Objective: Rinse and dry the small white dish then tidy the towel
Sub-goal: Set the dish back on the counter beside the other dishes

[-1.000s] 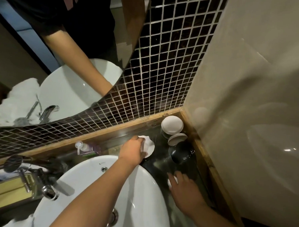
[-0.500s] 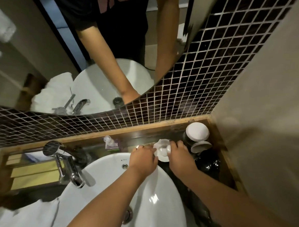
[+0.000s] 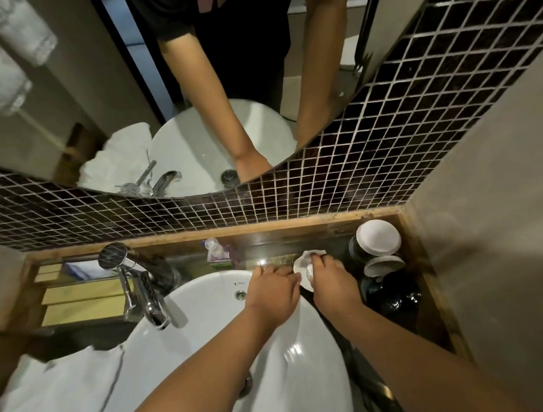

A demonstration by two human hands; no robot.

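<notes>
Two hands now on small white dish (image 3: 301, 262): right hand (image 3: 331, 276) joins left hand (image 3: 275, 288), both gripping; rinse not begun.

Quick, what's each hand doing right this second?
Left hand: at the small white dish, fingers curled; whether it grips it cannot be told.
Right hand: closed on the small white dish.

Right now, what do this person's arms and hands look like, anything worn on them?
Both forearms are bare, with no sleeves reaching them. The left hand and right hand show no gloves, and I see no watch or bracelet. The mirror shows short black sleeves ending above the elbows.
</notes>
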